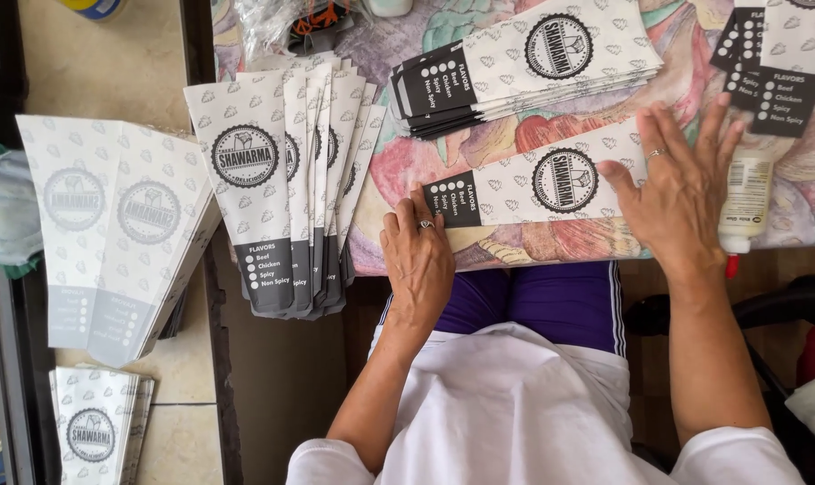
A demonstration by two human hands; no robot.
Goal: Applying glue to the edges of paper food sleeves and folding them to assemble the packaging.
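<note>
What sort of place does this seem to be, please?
Probably a home or small-shop packaging table: stacks of flat printed paper sleeves, a glue bottle, and a flowered tablecloth, with both hands pressing one sleeve.

A floral-clothed table (515,247) carries paper sleeves (533,184), two sleeve stacks (524,67) and a glue bottle (744,202).

White paper sleeve (533,184) with black end lies between fanned stacks (286,180) (524,67); glue bottle (745,202) right.

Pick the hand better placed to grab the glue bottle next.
Right, probably. The right hand lies flat on the sleeve, its outer edge next to the glue bottle. The left hand presses the sleeve's far end.
</note>
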